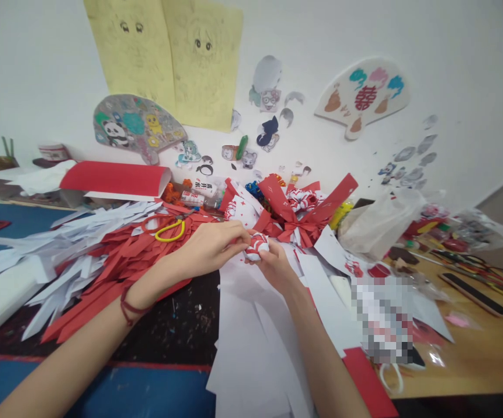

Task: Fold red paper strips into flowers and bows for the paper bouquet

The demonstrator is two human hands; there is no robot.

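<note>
A small red-and-white folded paper piece (258,247) is held between my two hands, above the white paper sheets (251,325). My right hand (278,266) grips it from below and the right, thumb on its side. The fingers of my left hand (216,245) pinch at its upper left edge; the fingertips are partly hidden. Just behind stands a red-and-white folded paper flower (302,202) with long red strips. Left of my hands lie scissors with a yellow handle (171,231) on a heap of red paper strips (123,249).
White paper strips (20,244) spread far left, near a white cutter-like object (5,299). A red paper sheet (116,179) curves at the back left. A plastic bag (376,223) and a dark phone-like object (473,293) lie right. Paper fans (138,125) hang on the wall.
</note>
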